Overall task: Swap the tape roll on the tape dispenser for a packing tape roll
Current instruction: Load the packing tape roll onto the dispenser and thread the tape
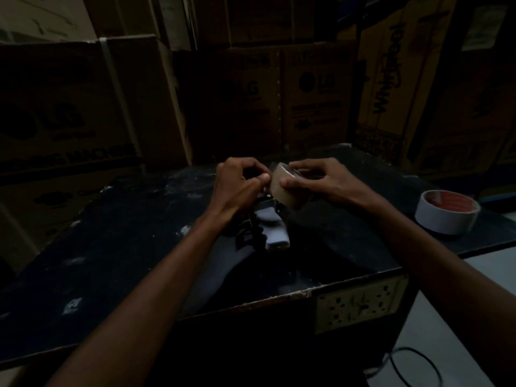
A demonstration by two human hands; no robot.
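Holding a brown packing tape roll (282, 185) up on its edge in the right hand (321, 181), thumb on the near side and fingers curled over the top. Pinching with the left hand (237, 185), fingers bent in tight, thumb tip touching the left side of the roll; too dark to tell what sits between those fingertips.

Working over the tape dispenser (262, 227), lying on the black table (111, 247) right under both hands. Showing a pale grey handle (275, 236) pointing toward the camera, with dark metal parts beside it. Pressing the roll close against the top end of the dispenser; too dim to tell whether sitting on it or just touching.

Resting flat on the far right of the table, well apart from the hands: a white tape roll (446, 216) with a red inside.

Standing behind the table: stacked cardboard boxes (69, 113). Hanging on the table's front edge: a socket board (360, 303), with a black cable (413, 367) lying on the floor below.
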